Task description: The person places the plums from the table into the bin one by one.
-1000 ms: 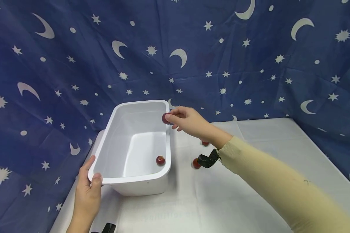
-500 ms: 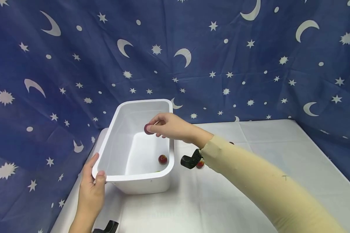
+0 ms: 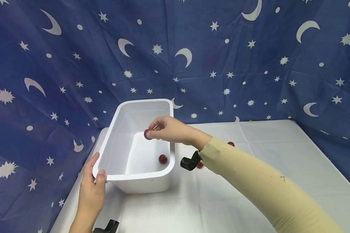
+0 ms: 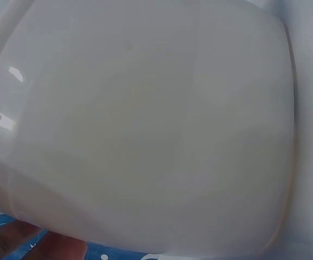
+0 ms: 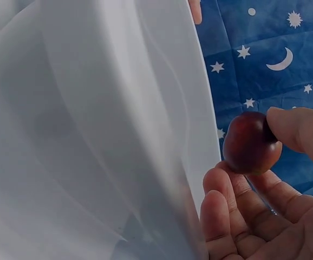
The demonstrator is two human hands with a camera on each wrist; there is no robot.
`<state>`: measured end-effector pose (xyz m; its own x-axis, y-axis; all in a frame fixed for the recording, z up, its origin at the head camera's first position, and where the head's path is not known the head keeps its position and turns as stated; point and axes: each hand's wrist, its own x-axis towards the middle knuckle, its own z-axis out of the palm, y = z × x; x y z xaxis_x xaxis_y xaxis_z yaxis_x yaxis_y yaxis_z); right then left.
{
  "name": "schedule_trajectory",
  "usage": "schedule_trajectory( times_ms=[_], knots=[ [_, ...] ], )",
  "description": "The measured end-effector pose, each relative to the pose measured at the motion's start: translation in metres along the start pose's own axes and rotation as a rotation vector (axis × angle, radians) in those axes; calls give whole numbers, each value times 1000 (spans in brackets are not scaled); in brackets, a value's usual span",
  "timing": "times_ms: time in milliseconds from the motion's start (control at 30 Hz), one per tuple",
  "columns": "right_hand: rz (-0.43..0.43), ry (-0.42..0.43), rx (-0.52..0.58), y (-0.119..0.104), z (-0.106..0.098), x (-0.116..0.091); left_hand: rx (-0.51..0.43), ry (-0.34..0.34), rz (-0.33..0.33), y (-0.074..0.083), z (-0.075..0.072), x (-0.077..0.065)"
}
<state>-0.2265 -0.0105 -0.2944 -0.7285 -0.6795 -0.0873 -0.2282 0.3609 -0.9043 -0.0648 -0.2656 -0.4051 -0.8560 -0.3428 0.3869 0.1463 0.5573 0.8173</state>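
A white plastic basin [image 3: 105,142] stands tilted slightly askew on the left of the table. My left hand [image 3: 91,191] grips its near left corner, thumb over the rim and fingers outside; in the left wrist view the basin's pale wall [image 4: 145,124] fills most of the picture. Over the basin's inside, my right hand [image 3: 172,130] pinches a small dark-red plum [image 3: 148,134] between thumb and fingertips. The same plum [image 5: 251,142] shows smooth and round in the right wrist view. Another red plum [image 3: 163,159] lies on the basin floor near its right wall.
Two more red fruits lie on the white-covered table [image 3: 221,200] to the right: one fruit [image 3: 200,164] partly behind the right wrist camera [image 3: 189,162], one fruit [image 3: 231,144] behind the sleeve [image 3: 245,168]. A blue curtain [image 3: 151,64] with moons and stars hangs behind.
My right hand has carried the plum leftward over the basin's rim and then slightly lower inside. The left hand keeps its grip on the rim. The head view has shifted slightly.
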Motion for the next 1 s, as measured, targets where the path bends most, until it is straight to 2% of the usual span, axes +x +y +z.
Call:
schedule_trajectory(
  times_ms=[233,467,700,1000],
  knots=[
    [-32,23,8,4,-5,-3,-8,21,9,0,4,1],
    [-73,117,34,15,-26,-19,-22,13,24,0,5,1],
    [-18,202,-31,47,-46,-41,-46,23,36,-1,5,1],
    [14,215,-69,87,-53,-63,-68,34,76,-3,5,2]
  ],
)
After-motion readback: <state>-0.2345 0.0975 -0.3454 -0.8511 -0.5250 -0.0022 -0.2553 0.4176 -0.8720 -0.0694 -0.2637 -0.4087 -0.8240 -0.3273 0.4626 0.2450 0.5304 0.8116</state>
